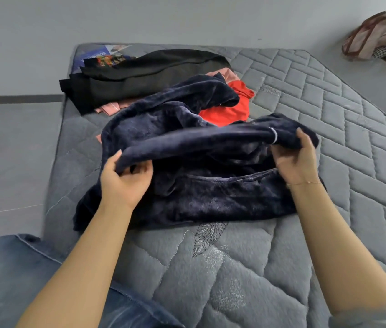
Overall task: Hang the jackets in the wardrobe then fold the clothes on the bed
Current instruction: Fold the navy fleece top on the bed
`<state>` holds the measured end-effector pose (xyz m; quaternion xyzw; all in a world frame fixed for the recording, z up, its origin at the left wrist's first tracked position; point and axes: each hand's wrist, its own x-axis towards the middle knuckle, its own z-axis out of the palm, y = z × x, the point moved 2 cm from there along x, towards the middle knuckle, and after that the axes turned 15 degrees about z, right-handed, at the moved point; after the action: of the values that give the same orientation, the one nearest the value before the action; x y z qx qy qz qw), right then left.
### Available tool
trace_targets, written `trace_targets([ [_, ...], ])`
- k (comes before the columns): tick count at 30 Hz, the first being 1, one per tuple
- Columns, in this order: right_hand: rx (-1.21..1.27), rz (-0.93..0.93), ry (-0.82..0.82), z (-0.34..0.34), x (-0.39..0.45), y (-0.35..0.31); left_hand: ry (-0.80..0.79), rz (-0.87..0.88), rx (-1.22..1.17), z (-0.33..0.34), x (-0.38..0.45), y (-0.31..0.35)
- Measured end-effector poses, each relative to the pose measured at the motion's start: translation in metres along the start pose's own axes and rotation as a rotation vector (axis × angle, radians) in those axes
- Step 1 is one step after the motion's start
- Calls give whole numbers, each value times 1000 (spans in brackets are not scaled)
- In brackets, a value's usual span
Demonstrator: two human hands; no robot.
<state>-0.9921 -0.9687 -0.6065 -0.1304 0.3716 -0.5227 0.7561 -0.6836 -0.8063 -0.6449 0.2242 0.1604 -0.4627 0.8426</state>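
Note:
A dark navy velvety garment (187,195) lies crumpled in the middle of the grey quilted mattress (329,119). My left hand (125,178) grips a raised fold of it on the left. On the right, my right hand (298,159) holds the same fold near a small pale band. Behind it lie a red garment (232,110), a pink one (225,75) and a black garment (140,79) with a printed patch near the far left corner.
The mattress sits low on a grey floor (10,150), against a pale wall. A beige bag with brown trim (378,36) lies on the floor at the far right. My jeans-clad knee (5,268) is at the mattress's near left edge.

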Motion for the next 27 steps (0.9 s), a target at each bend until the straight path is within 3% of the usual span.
trace_targets([
  [2, -65, -71, 47, -18, -9, -4, -85, 53, 29, -8, 0, 1],
  [5, -226, -132, 340, -69, -22, 13, -96, 12, 206, -42, -5, -14],
  [7, -206, -68, 503, -109, -27, 27, -40, -58, 311, -67, -10, -26],
  [11, -134, 61, 478, -143, -22, 28, 5, -79, 370, -83, -10, -30],
  [15, -169, -56, 404, -136, -18, 12, 16, -78, 417, -89, -13, -26],
  [19, -749, -150, 686, -139, -22, 8, -77, -145, 780, -92, -30, -23],
  [21, -1069, -314, 731, -135, -24, 1, -177, -231, 1159, -88, -43, -21],
  [23, -1364, -489, 702, -129, -23, -10, -396, -333, 1546, -82, -58, -26],
  [25, -1622, -540, 585, -122, -14, -21, -606, -145, 1674, -67, -64, -35],
  [27, -1796, -414, 488, -115, 1, -35, -647, 294, 1640, -45, -54, -33],
])
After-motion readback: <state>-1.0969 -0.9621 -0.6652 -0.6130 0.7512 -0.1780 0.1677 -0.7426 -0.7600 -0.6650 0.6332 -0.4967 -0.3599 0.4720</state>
